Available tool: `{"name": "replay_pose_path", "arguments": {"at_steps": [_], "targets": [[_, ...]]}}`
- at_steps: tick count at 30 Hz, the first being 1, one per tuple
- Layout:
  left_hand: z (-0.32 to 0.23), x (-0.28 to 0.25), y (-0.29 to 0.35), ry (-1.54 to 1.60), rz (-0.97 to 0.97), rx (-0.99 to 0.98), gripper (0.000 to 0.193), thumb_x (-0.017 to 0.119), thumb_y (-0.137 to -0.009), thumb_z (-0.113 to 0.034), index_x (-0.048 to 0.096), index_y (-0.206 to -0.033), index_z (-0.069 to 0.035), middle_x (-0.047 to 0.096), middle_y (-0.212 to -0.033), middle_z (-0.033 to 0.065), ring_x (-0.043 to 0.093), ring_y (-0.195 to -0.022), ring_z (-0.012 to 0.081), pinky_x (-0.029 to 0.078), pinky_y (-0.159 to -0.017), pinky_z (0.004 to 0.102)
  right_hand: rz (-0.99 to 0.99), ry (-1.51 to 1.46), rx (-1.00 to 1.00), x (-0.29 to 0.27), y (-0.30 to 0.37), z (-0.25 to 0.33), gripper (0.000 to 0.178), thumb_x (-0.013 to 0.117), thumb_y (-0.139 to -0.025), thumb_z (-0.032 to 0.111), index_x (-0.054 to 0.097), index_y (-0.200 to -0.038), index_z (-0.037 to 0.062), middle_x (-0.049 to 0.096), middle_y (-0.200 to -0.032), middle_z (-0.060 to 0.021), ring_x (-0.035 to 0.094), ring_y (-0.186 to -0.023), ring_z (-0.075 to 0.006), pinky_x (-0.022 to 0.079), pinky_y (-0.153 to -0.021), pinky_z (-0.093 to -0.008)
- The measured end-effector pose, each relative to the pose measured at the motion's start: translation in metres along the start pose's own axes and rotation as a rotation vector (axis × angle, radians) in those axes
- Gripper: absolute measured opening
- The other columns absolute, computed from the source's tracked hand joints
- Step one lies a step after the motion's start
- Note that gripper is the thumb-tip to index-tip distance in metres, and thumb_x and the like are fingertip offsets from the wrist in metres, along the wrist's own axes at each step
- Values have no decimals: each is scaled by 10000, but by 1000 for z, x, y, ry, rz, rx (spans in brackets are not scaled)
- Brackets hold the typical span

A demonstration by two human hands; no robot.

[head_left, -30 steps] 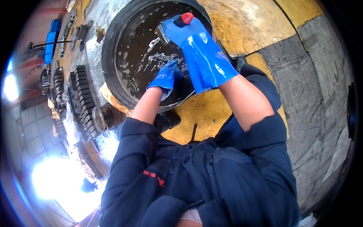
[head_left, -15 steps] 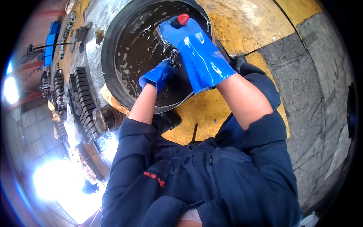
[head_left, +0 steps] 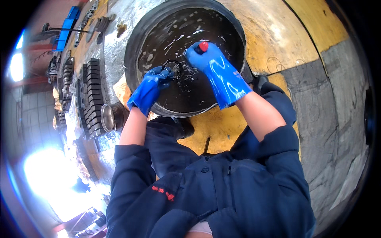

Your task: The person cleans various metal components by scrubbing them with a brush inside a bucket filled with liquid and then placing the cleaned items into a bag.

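A round black tub (head_left: 134,49) of dark, murky liquid (head_left: 198,93) stands in front of me, with pale froth spots on the surface. My left hand (head_left: 149,89), in a long blue rubber glove, pinches a dark metal ring (head_left: 172,61) at the liquid's surface, left of the middle. My right hand (head_left: 208,59), gloved the same way, is closed around a tool with a red-and-black handle (head_left: 203,46). The handle's red end sticks up out of the fist; the tool's working end is hidden. Ripples spread between the two hands.
Left of the tub, a metal-covered bench carries rows of dark ribbed metal parts (head_left: 94,97) and a round metal cup-like part (head_left: 108,118). A blue object (head_left: 66,29) lies farther left. Yellow flooring (head_left: 212,137) and grey matting (head_left: 317,95) spread around the tub.
My left hand has risen from the liquid and moved left, bringing the ring into sight. My right hand has lowered slightly over the tub, and the view has shifted.
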State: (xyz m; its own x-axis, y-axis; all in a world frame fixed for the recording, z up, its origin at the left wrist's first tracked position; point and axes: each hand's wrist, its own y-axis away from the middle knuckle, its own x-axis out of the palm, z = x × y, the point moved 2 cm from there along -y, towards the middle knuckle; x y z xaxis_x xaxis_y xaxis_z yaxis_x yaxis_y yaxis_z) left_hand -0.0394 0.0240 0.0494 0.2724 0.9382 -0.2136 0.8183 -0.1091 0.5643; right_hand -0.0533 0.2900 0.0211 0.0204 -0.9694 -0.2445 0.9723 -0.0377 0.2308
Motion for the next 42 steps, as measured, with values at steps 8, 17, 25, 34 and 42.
{"name": "replay_pose_path", "arguments": {"at_steps": [8,17,25,34,42], "targets": [[21,-8,12,245,117,241,244,683,-1076,-174,746,-1264,-30,781,-1105,57,750,-994,160,609,-898,318,120,522,-822,63,53,34,324,699,-1036,353,706,-1330,219,792,-1063,-109,774,-916,-367,620,-776,-480],[34,8,-9,115,-48,153,278,719,-1067,-190,771,-1279,-19,800,-1122,46,713,-968,133,560,-858,287,-49,180,-45,57,9,-3,309,740,-988,459,800,-1081,171,808,-979,-131,779,-976,-391,618,-854,-483],[55,-10,-31,80,-40,238,181,697,-1036,-101,775,-1173,-11,774,-1034,57,675,-930,145,546,-866,305,144,580,-559,83,24,15,236,702,-1037,389,717,-1071,156,804,-1014,-117,779,-950,-391,617,-815,-505],[36,-12,-6,-107,-98,139,399,749,-1054,-279,741,-1349,-11,806,-1188,54,732,-1074,146,558,-897,284,155,199,281,65,-13,-31,424,710,-980,478,818,-1143,102,831,-1086,-167,795,-1037,-371,608,-943,-452],[46,-22,-1,141,-53,87,380,713,-1061,-286,745,-1350,-41,806,-1211,61,740,-1101,168,557,-924,310,186,462,-376,60,9,9,325,695,-1020,444,805,-1172,179,820,-1152,-93,778,-1093,-349,627,-946,-446]]}}
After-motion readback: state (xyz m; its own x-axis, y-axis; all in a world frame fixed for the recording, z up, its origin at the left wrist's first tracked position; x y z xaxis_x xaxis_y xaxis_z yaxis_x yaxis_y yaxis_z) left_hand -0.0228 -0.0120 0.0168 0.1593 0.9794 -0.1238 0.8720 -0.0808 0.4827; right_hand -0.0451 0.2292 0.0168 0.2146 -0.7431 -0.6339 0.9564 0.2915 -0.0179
